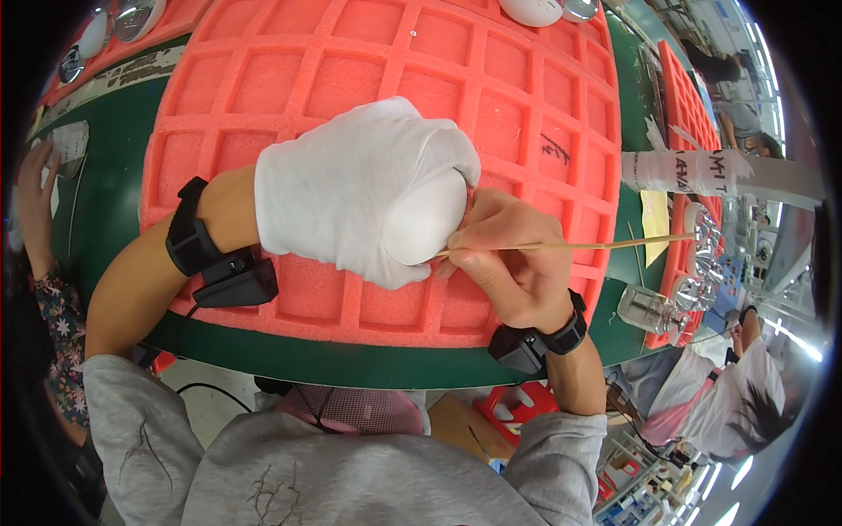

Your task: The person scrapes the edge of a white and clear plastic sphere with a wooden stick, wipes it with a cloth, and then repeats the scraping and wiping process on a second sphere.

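My left hand [351, 188], in a white cloth glove, is closed around a smooth white dome-shaped piece [427, 219], whose far side is hidden by the glove. My bare right hand [517, 254] pinches a thin wooden stick [588, 246] between thumb and fingers. The stick's tip is at the lower right edge of the white piece, and its long end points right. Both hands are over a red foam tray [307, 302] with square compartments.
The tray lies on a green table [395, 368]. White and silvery round pieces [531, 9] sit at its far edge. On the right are a clear glass jar [645, 307], shiny silver pieces [702, 250] and a taped post [684, 173]. Another person's hand [37, 188] is at far left.
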Motion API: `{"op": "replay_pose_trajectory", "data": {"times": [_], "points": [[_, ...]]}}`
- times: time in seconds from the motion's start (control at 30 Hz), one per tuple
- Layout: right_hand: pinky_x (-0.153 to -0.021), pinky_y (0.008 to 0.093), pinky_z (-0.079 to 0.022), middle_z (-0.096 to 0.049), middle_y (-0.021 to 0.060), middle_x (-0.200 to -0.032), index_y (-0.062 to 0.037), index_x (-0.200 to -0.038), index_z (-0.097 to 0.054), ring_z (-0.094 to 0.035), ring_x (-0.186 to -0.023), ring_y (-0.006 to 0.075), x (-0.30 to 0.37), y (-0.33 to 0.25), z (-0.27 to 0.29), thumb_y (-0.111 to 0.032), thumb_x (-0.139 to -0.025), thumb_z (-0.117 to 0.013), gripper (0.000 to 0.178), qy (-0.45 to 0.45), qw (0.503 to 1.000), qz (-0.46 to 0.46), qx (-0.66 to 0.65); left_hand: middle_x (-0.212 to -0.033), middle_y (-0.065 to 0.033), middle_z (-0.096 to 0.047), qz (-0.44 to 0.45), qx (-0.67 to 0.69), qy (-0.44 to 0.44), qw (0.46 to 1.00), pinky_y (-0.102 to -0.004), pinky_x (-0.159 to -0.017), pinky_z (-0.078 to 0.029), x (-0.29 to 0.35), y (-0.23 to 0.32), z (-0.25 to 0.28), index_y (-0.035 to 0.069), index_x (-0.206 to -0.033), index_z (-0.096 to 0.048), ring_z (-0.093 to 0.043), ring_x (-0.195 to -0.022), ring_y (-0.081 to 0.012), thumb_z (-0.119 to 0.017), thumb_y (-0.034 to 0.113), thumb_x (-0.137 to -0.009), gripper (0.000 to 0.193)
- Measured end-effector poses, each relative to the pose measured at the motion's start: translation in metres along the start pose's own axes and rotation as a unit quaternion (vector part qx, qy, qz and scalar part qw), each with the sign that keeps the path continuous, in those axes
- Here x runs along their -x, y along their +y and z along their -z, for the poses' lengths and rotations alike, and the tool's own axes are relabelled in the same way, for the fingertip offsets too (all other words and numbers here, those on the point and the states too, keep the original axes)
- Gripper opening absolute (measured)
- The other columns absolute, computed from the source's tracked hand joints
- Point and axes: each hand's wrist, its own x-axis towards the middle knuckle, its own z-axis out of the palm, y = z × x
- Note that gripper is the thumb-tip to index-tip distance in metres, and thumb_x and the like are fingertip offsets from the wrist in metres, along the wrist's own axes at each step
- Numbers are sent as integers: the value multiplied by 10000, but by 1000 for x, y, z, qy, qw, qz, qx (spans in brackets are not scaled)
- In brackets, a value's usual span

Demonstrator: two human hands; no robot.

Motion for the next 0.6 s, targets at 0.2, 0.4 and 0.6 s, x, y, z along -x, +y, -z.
{"op": "replay_pose_trajectory", "data": {"times": [0.2,0.4,0.6], "points": [[-571,302,-589,-554,145,-898,17,-1050,-472,-642,-652,186,3,-5,-11,15,-1003,-510,61,127,968,-119,-179,-1001,-61,-608,92,82,-1,992,-396,-795,-457,0,4,0,90,-1036,-625,-599,-860,-300,-853,271,-616,511],[-587,294,-583,-540,134,-888,10,-1065,-464,-560,-594,141,4,-6,-10,-2,-1018,-496,58,159,958,-142,-193,-979,-65,-618,66,54,16,996,-395,-786,-458,1,3,-1,91,-1036,-630,-600,-848,-303,-851,274,-622,505],[-604,299,-589,-542,136,-888,9,-1075,-461,-548,-600,134,2,-5,-7,-6,-1019,-501,70,94,984,-107,-107,-968,-73,-631,59,35,12,998,-398,-779,-457,-1,3,-1,94,-997,-651,-604,-840,-305,-851,276,-611,471]]}}
